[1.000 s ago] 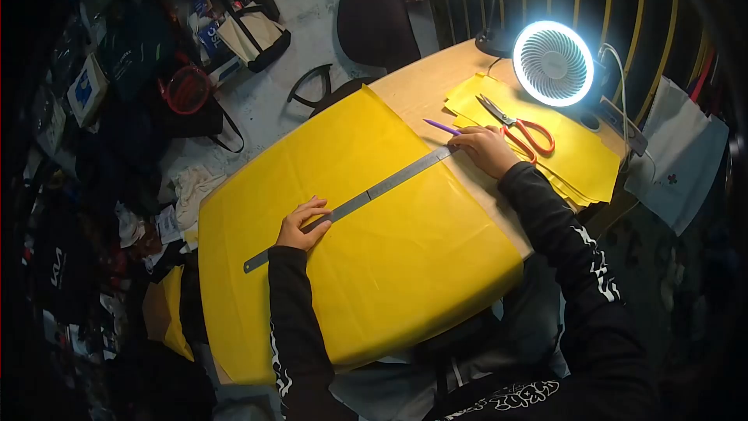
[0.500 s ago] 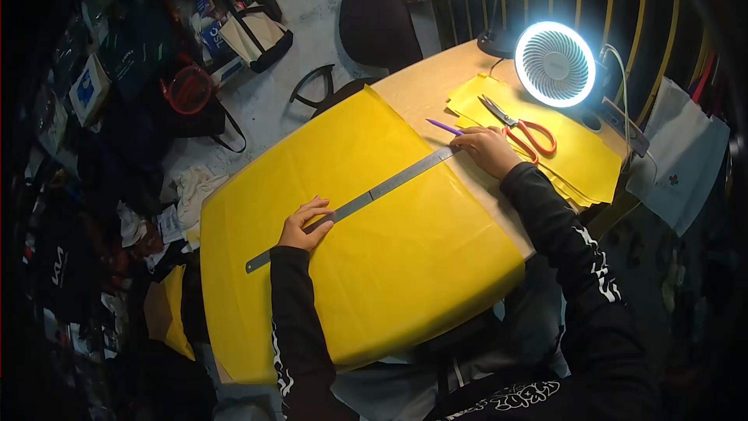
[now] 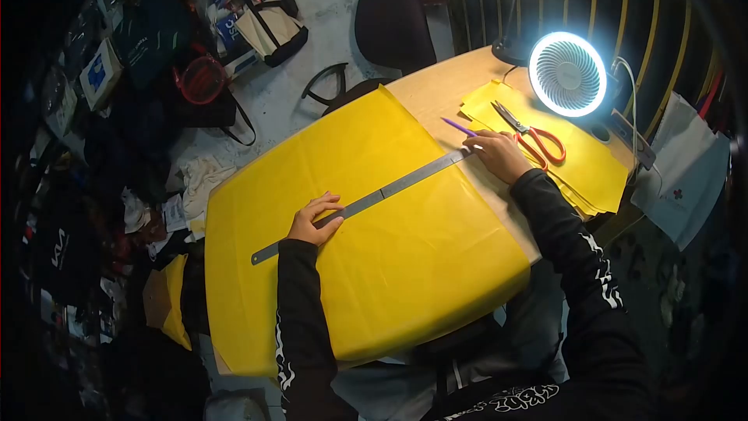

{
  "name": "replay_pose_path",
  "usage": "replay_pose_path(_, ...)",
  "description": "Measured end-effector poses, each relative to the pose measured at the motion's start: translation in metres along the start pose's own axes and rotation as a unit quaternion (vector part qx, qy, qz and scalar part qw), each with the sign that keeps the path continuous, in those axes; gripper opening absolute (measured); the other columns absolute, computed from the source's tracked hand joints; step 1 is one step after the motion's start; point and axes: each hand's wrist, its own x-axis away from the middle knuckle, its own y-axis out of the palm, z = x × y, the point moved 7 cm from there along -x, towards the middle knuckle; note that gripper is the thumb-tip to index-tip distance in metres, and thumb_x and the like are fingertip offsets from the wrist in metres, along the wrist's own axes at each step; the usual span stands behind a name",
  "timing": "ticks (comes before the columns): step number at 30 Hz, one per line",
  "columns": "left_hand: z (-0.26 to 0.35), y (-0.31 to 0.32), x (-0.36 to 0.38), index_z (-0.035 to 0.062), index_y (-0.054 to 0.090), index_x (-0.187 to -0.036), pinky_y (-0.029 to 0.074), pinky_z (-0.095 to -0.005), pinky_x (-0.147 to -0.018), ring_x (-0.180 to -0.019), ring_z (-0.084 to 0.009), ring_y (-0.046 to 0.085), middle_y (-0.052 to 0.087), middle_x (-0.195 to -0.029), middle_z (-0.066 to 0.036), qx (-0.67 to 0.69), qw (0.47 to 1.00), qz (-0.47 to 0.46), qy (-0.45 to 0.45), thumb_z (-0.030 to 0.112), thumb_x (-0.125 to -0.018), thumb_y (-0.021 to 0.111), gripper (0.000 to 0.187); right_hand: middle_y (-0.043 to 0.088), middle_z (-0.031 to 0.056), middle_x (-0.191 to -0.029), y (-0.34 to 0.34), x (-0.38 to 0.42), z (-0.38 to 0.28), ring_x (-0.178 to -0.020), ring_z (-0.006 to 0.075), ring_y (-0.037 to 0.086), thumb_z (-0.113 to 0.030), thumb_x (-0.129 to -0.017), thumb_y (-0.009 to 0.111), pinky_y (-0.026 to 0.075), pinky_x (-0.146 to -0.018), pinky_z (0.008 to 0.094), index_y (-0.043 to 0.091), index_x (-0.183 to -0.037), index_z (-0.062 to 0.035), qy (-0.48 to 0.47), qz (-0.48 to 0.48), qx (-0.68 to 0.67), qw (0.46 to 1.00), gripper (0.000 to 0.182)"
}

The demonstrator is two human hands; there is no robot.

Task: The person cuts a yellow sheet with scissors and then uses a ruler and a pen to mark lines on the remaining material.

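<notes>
A long metal ruler (image 3: 421, 174) lies slantwise across a large yellow sheet (image 3: 405, 265) on the table. My left hand (image 3: 315, 220) grips the ruler toward its left part, thumb on the near edge and fingers on the far edge. At the ruler's right end, just past the sheet's edge, my right hand (image 3: 502, 156) rests with its fingertips on the metal. Between those fingers is a purple pen (image 3: 458, 126), its tip pointing up and left. Close beside this hand are scissors (image 3: 538, 139) with orange-red handles, their blades slightly apart.
Yellow pieces (image 3: 596, 168) are stacked under the scissors on the wooden table (image 3: 436, 93). A lit ring-shaped fan lamp (image 3: 567, 74) stands at the back right. Beyond the table are a dark chair (image 3: 395, 27) and a beige bag (image 3: 269, 31).
The whole view has shifted a little, so most things appear slightly farther right. Both hands, the ruler and the pen keep their places on the sheet and table.
</notes>
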Motion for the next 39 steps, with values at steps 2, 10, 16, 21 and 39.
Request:
replay_pose_path(2,0.001,0.000,0.000,0.0048,0.070,-0.100,0.039,-0.0356,-0.106,-0.129,-0.0288,0.049,0.062,-0.124,-0.014,-0.005,1.000,0.004,0.002,0.012,-0.078,0.072,0.024,0.067,0.0089,-0.108,-0.009,0.000,-0.011,-0.099,0.0264,0.063,-0.009,-0.088,0.061,0.042,-0.090,0.0388,0.064,-0.113,-0.0105,-0.012,0.028,-0.002,1.000,0.025)
replay_pose_path(10,0.003,0.001,0.000,0.0051,0.070,-0.097,0.042,-0.0368,-0.104,-0.128,-0.0291,0.050,0.063,-0.122,-0.013,-0.013,1.000,0.020,0.012,0.014,-0.077,0.073,0.023,0.069,0.0129,-0.104,-0.040,-0.005,-0.018,-0.096,0.0241,0.069,-0.003,-0.092,0.058,0.053,-0.082,0.0322,0.057,-0.120,-0.0016,-0.009,0.141,-0.187,0.972,0.028)
replay_pose_path(16,0.002,0.000,0.001,0.0054,0.070,-0.097,0.042,-0.0361,-0.104,-0.127,-0.0289,0.051,0.064,-0.122,-0.013,-0.011,1.000,0.023,0.016,0.014,-0.077,0.073,0.023,0.058,0.0011,-0.066,-0.044,-0.003,0.006,-0.052,0.0082,0.052,-0.023,-0.099,0.054,0.039,-0.050,0.0206,0.064,-0.106,0.0024,0.061,0.190,-0.415,0.888,0.028)
replay_pose_path(21,0.002,0.001,0.001,0.0057,0.070,-0.098,0.042,-0.0356,-0.104,-0.127,-0.0285,0.051,0.063,-0.122,-0.013,-0.012,0.999,0.026,0.020,0.014,-0.077,0.073,0.023,0.051,0.0001,-0.058,-0.022,-0.003,0.014,-0.047,0.0081,0.046,-0.027,-0.098,0.057,0.034,-0.046,0.0213,0.059,-0.087,-0.0025,0.166,0.134,-0.528,0.822,0.027)
replay_pose_path(39,0.000,0.002,0.000,0.0059,0.069,-0.096,0.041,-0.0360,-0.104,-0.126,-0.0292,0.052,0.064,-0.120,-0.013,0.002,1.000,0.026,0.006,0.014,-0.076,0.073,0.021,0.060,0.0052,-0.075,0.021,0.004,0.005,-0.056,0.0079,0.053,-0.014,-0.091,0.064,0.043,-0.052,0.0206,0.060,-0.097,0.0024,0.195,-0.095,-0.541,0.812,0.018)
